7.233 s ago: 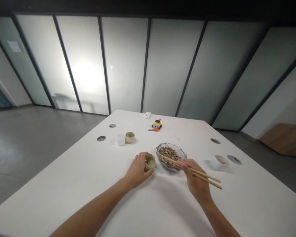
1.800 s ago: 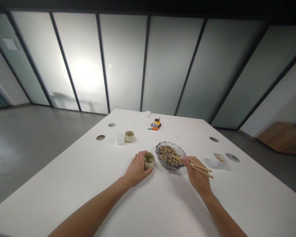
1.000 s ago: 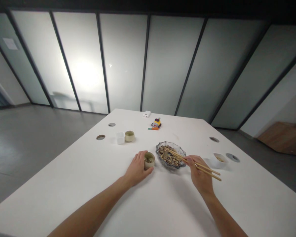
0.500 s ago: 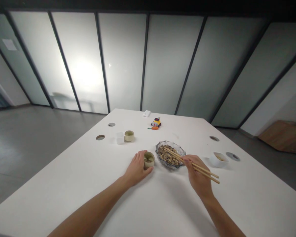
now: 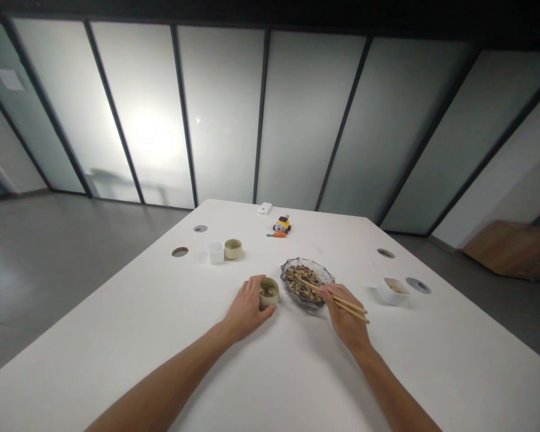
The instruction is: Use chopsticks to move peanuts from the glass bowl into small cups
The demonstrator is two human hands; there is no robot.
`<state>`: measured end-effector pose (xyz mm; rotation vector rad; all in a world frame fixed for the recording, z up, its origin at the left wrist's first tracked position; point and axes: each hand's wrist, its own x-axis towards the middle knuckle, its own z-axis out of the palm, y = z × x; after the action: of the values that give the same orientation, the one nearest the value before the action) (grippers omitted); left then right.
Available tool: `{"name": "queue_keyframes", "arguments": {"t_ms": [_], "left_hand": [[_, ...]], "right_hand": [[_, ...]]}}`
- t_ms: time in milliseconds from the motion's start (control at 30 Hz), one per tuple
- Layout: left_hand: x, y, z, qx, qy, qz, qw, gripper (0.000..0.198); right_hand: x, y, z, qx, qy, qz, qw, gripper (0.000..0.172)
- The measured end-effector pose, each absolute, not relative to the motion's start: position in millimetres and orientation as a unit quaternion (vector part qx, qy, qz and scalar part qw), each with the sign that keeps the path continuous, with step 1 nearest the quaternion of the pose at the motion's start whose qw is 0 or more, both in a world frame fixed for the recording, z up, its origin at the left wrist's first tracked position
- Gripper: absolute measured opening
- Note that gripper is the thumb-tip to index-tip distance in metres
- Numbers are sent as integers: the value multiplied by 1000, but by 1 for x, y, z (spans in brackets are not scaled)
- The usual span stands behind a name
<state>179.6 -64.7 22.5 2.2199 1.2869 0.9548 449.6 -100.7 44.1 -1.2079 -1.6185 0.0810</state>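
My left hand [image 5: 247,306] is wrapped round a small green-beige cup [image 5: 271,300] standing on the table. A few sunflower seeds [image 5: 267,293] lie inside that cup. Just to its right stands a faceted glass bowl [image 5: 314,303] heaped with striped sunflower seeds [image 5: 302,281]. My right hand [image 5: 345,317] grips a pair of wooden chopsticks [image 5: 353,309] at the bowl's right side. Their tips reach in among the seeds; whether a seed is pinched between them is too small to tell.
On the white table [image 5: 162,336], a white dish [image 5: 392,293] with pale contents stands right. Farther back left are a white square container [image 5: 216,254] and a second green cup [image 5: 233,250]. Beyond are a toy carrot [image 5: 277,235], a yellow toy vehicle [image 5: 282,225] and a white device [image 5: 265,209].
The chopsticks and my right hand have shifted left, with the tips still in the bowl. My left hand stays on the cup. The whole view has turned slightly.
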Motion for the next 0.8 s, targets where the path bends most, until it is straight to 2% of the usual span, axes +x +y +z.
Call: {"name": "queue_keyframes", "arguments": {"t_ms": [233,367,567,800], "left_hand": [[179,-66,24,796,460,338,202,65],[180,-66,24,797,463,330,202,65],[181,-67,24,796,471,327,195,66],[180,-66,23,798,463,335,194,66]], "right_hand": [[456,-106,56,-524,-650,5,551,40],[450,-115,66,-530,-622,36,576,40],[431,-127,75,-484,-683,85,541,37],[449,-121,74,-507,-671,-22,541,41]]}}
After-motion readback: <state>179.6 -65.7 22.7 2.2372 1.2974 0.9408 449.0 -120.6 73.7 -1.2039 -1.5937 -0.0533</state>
